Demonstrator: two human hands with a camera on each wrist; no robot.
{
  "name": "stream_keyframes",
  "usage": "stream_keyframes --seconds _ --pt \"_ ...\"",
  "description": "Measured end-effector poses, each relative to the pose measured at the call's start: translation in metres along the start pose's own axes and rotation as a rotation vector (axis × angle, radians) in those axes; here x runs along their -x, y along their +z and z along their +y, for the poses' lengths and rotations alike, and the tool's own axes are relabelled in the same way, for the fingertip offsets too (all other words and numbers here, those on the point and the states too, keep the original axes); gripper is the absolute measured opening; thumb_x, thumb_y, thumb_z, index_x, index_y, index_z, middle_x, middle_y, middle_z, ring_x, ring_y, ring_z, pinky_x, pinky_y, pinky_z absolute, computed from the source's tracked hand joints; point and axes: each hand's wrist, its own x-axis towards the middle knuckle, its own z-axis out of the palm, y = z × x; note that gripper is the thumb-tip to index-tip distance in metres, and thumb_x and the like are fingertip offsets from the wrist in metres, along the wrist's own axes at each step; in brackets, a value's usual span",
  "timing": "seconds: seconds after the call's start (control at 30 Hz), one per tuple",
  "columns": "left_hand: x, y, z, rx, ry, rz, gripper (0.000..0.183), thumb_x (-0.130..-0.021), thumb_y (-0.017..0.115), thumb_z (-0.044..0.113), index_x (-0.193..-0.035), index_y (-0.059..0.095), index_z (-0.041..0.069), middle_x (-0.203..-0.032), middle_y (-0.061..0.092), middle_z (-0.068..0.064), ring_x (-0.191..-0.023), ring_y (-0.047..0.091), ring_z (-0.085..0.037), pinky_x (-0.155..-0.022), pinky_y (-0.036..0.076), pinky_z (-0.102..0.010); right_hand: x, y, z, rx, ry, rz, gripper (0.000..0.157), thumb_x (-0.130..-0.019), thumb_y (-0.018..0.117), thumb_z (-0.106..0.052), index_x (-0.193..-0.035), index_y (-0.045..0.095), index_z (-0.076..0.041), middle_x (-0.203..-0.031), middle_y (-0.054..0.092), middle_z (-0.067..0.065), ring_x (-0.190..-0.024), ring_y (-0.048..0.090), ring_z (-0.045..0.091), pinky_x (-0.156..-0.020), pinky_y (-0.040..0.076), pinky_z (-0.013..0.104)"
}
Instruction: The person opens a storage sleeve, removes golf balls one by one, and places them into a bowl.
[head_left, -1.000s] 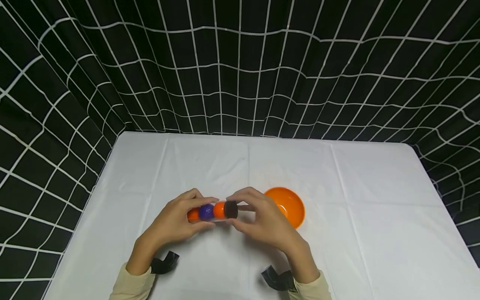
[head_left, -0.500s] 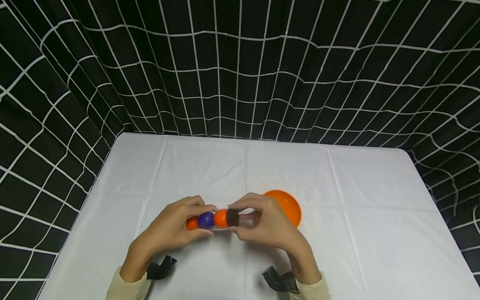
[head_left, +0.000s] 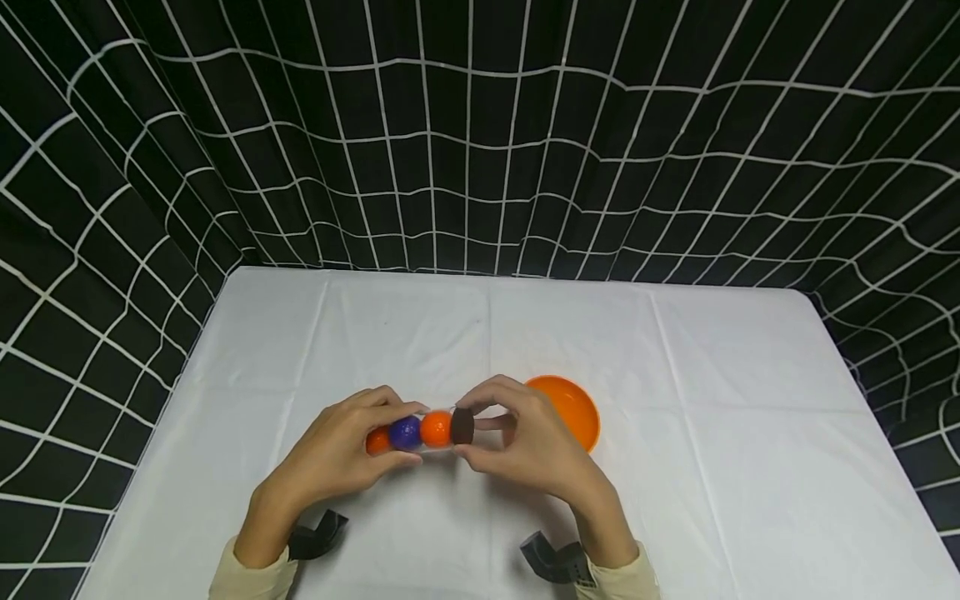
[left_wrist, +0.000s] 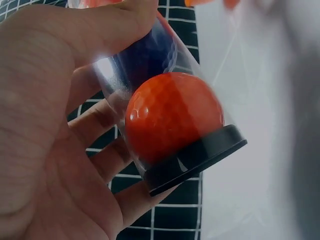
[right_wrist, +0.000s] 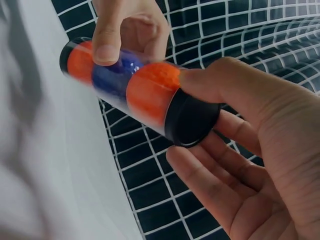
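Observation:
A clear plastic tube (right_wrist: 122, 102) lies sideways between my hands above the table. It holds an orange ball (head_left: 437, 428), a purple-blue ball (head_left: 406, 433) and a second orange ball (head_left: 379, 441); the balls have dimples like golf balls. My left hand (head_left: 339, 446) grips the tube's left part, thumb on the near side. At the right end, my right hand (head_left: 531, 435) holds the black cap (head_left: 462, 426) between thumb and fingers. The cap sits on the tube's end in the left wrist view. Another black cap (right_wrist: 65, 56) shows at the far end.
An orange bowl (head_left: 591, 417) stands just behind my right hand on the white-covered table (head_left: 375, 325). Black curved mounts (head_left: 553, 560) are strapped at both wrists. A dark curtain with white netting (head_left: 450, 167) surrounds the table's back and sides.
The head view has shifted slightly. Both hands keep their hold on the tube and its cap, with almost no movement; the balls stay in the same order.

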Motion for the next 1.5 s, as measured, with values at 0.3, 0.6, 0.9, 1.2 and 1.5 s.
stream_keyframes --seconds 0.3,0.6,0.9,1.2,1.5 --pt "0.002 -0.005 -0.004 0.082 -0.038 0.063 0.051 -0.077 0.086 0.043 -0.124 0.067 0.041 -0.103 0.061 0.024 -0.088 0.056 0.001 -0.078 0.052 -0.021 -0.001 0.001 0.003 -0.068 0.066 0.085 0.04 -0.084 0.08 -0.007 -0.117 0.061 -0.016 -0.114 0.059 0.002 -0.107 0.066 0.016 -0.091 0.06 0.028" --pt "0.006 -0.016 -0.007 0.076 -0.019 0.169 0.058 -0.077 0.086 0.042 -0.13 0.066 0.029 -0.116 0.067 0.016 -0.1 0.062 -0.001 -0.089 0.057 -0.027 -0.008 0.022 0.017 -0.055 0.075 0.105 0.037 -0.084 0.079 -0.003 -0.111 0.056 -0.01 -0.119 0.063 0.006 -0.11 0.067 0.018 -0.098 0.057 0.028" --pt "0.004 -0.018 -0.006 0.092 0.001 0.213 0.052 -0.079 0.084 0.044 -0.126 0.067 0.031 -0.118 0.067 0.017 -0.109 0.063 -0.003 -0.097 0.055 -0.028 -0.012 0.06 0.036 0.299 0.069 0.093 0.038 -0.082 0.083 -0.018 -0.115 0.062 -0.014 -0.109 0.063 -0.001 -0.099 0.064 0.011 -0.093 0.058 0.025" --pt "0.002 -0.016 -0.01 0.081 0.023 0.238 0.054 -0.077 0.087 0.038 -0.127 0.068 0.027 -0.12 0.067 0.012 -0.11 0.065 -0.006 -0.097 0.057 -0.033 -0.01 0.081 0.057 0.534 0.103 0.061 0.037 -0.083 0.079 -0.034 -0.115 0.068 -0.018 -0.108 0.064 -0.004 -0.097 0.057 0.013 -0.088 0.05 0.03" --pt "0.002 -0.015 -0.012 0.075 0.023 0.215 0.054 -0.08 0.085 0.04 -0.128 0.067 0.026 -0.122 0.067 0.011 -0.113 0.065 -0.008 -0.098 0.057 -0.034 -0.01 0.082 0.061 0.565 0.094 0.005 0.037 -0.085 0.076 -0.021 -0.12 0.071 -0.012 -0.114 0.063 0.0 -0.104 0.056 0.018 -0.093 0.051 0.031"
